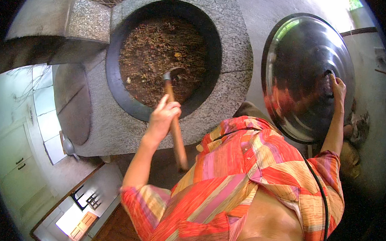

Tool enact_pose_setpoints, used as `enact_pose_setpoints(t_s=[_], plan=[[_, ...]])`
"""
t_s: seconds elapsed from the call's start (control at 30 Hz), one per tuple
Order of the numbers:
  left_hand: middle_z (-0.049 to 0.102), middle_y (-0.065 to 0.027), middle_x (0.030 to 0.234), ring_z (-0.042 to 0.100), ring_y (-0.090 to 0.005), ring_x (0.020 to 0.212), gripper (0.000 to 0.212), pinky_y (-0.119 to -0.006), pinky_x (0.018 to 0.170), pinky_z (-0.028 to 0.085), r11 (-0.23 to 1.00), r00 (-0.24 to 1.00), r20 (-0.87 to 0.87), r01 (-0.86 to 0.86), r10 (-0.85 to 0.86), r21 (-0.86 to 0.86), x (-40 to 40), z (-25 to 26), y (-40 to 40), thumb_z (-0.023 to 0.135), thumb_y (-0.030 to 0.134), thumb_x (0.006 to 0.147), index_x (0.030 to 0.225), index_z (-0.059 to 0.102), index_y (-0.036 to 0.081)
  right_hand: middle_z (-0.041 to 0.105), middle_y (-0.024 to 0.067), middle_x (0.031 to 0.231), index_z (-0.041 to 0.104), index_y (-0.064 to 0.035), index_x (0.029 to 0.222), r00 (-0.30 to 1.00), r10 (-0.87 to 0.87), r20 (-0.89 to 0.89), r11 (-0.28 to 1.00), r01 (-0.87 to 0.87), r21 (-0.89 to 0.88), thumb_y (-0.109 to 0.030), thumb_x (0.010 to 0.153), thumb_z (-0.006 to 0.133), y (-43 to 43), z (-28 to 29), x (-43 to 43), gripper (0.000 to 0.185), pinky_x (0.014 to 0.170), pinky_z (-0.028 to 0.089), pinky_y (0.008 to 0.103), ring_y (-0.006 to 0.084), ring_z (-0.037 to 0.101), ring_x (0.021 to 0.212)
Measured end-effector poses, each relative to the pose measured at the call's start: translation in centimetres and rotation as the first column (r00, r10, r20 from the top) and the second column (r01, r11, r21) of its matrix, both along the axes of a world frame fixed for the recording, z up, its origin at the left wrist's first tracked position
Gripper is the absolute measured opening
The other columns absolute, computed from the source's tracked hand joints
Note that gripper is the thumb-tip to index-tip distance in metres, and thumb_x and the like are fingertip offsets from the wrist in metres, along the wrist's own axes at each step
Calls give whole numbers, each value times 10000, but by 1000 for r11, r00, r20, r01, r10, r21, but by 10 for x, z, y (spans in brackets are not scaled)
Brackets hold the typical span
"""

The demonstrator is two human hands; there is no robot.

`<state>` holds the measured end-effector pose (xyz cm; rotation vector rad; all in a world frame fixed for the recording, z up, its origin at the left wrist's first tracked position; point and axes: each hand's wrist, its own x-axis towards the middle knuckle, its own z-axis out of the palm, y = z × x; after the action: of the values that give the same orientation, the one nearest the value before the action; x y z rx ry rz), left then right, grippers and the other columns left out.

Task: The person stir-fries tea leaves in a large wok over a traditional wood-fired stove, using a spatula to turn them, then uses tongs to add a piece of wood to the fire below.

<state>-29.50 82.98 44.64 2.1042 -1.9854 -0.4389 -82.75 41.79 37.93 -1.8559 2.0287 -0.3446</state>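
Observation:
My left hand [164, 115] grips the wooden handle [178, 144] of a ladle or spatula. Its metal head [174, 73] is over a dark mass of reddish-brown bits [156, 53], apparently wet, inside a large wok [119, 81]. Whether the head touches the contents I cannot tell. To the right, my right hand [338, 85] holds a big, shiny domed metal lid [295, 69] by the handle at its centre. The lid is tilted on edge, apart from the wok. The wok sits sunk in a speckled stone stovetop [234, 36].
A second round brown cover [72, 104] lies on the stovetop at left. Beyond it a metal ladle [69, 147] rests near white tiles. Pale cupboards [15, 159] stand at far left. Stone blocks [88, 19] rise behind the stove; a wall [256, 12] is at the upper right.

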Motion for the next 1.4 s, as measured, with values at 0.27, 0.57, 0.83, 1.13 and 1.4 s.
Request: enact_pose_setpoints(t_s=[0.27,0.57,0.83,1.13,1.4], plan=[[610,-5,952,531,-304,1033,137,-349,934,434,994,995,-65,-78,73,-77,38,20,-16,568,0,699,737,547,131,562,36,631,645,-9,835,999,-36,4,999,35,17,-473,765,596,-2,2,-12,472,575,409,282,132,505,597],[586,-22,947,509,-267,1063,69,-367,949,388,939,944,130,-274,304,-210,196,-45,-31,445,60,761,721,486,98,521,44,603,635,-4,813,1000,16,21,1000,-16,15,-460,776,592,6,16,7,459,541,391,284,128,461,559],[558,-33,848,549,-218,845,87,-308,800,455,977,984,-26,-178,176,-120,189,-78,-72,458,21,741,735,496,99,505,-8,556,633,-2,769,998,-18,-56,996,13,-93,-385,811,577,25,32,-10,389,468,353,264,81,445,502],[557,-47,850,545,-224,901,113,-360,952,357,935,953,32,-287,300,-210,223,-52,-80,403,81,797,713,476,101,563,-7,588,629,-23,756,998,-35,51,999,34,21,-357,803,602,40,59,23,338,464,394,227,63,502,496],[573,6,929,484,-300,1088,96,-355,973,375,974,966,140,-204,216,-100,197,-96,-58,456,59,792,738,503,123,544,27,555,632,-12,752,999,-19,-30,997,16,-71,-391,806,577,50,65,29,386,481,375,271,94,470,492]])
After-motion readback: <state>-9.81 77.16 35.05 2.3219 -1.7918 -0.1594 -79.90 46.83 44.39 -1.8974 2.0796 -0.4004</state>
